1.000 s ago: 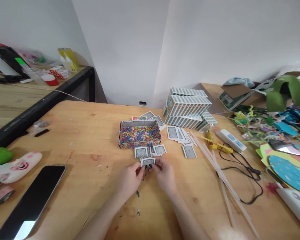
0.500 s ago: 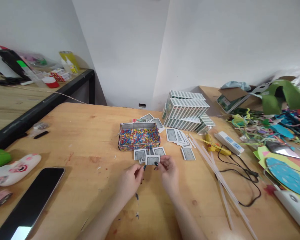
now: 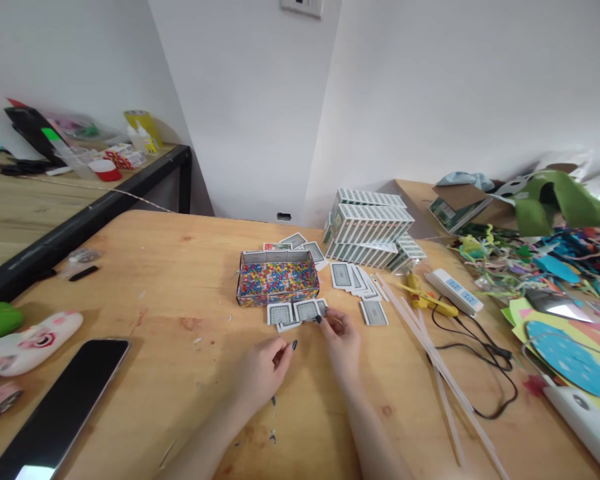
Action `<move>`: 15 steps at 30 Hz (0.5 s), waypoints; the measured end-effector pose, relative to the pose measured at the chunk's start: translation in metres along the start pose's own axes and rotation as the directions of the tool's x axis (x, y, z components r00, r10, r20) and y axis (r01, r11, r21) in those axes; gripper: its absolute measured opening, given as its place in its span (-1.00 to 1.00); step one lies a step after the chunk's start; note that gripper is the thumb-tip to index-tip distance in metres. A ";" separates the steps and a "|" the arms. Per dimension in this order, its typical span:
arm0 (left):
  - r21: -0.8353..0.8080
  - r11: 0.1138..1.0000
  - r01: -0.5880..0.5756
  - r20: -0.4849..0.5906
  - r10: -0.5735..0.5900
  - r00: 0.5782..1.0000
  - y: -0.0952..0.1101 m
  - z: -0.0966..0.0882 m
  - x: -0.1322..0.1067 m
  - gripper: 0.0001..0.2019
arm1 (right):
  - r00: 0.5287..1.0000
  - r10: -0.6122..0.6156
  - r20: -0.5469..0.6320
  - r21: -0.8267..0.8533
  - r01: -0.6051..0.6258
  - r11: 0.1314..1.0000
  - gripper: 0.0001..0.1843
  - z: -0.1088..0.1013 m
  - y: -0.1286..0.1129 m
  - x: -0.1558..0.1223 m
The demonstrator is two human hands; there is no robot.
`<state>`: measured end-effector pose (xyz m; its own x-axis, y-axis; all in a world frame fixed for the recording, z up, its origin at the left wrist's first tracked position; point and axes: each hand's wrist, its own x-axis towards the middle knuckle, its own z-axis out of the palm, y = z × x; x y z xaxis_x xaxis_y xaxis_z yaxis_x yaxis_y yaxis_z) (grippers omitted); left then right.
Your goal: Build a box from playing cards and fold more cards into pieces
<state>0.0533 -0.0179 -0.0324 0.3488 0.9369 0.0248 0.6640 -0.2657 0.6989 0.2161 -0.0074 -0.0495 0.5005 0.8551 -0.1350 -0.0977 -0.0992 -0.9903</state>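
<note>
Thumb and fingers of my right hand (image 3: 343, 343) pinch the right end of a playing card (image 3: 306, 310), its grey patterned back facing up. Other playing cards (image 3: 280, 313) lie partly under and beside it, in front of an open box (image 3: 279, 294) lined with a colourful pattern. My left hand (image 3: 269, 365) is closed, fingers curled, a little nearer to me and apart from the card. Nothing shows between its fingertips.
Fanned cards (image 3: 342, 275) and a single card (image 3: 374, 313) lie right of the box, below stacked striped boxes (image 3: 375, 222). Further right are a yellow glue gun (image 3: 433, 301), a power strip (image 3: 454, 291) and long translucent sticks (image 3: 445, 367). A phone (image 3: 65, 407) lies left.
My left hand has let go of the card and drawn back toward me. The card in my right hand has moved slightly forward, over the cards by the box.
</note>
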 end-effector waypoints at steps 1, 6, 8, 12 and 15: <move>0.005 1.000 -0.009 0.002 0.009 1.000 0.000 0.000 0.000 -0.69 | 1.000 -0.002 -0.017 -0.013 0.002 1.000 -0.67 -0.001 0.001 0.001; 0.034 0.999 -0.040 -0.010 0.040 0.999 0.001 -0.001 -0.001 -0.70 | 0.994 -0.078 -0.075 -0.068 0.073 0.995 -0.63 -0.003 -0.001 0.001; 0.049 0.998 -0.031 -0.004 0.031 1.000 0.002 -0.001 -0.001 -0.66 | 0.991 -0.095 -0.098 -0.058 0.089 0.994 -0.56 -0.002 -0.004 -0.001; 0.027 0.999 -0.040 0.030 0.039 0.999 0.001 0.001 -0.001 -0.62 | 0.987 -0.089 -0.136 -0.112 0.074 0.991 -0.57 0.000 -0.009 0.001; 0.014 0.999 -0.052 0.013 0.052 0.999 -0.001 0.003 0.000 -0.66 | 0.953 -0.226 -0.203 -0.243 0.175 0.954 -0.60 -0.004 -0.014 0.016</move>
<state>0.0544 -0.0182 -0.0352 0.3915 0.9187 0.0521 0.6538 -0.3176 0.6867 0.2286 0.0059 -0.0382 0.6737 0.7337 0.0887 0.2035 -0.0688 -0.9766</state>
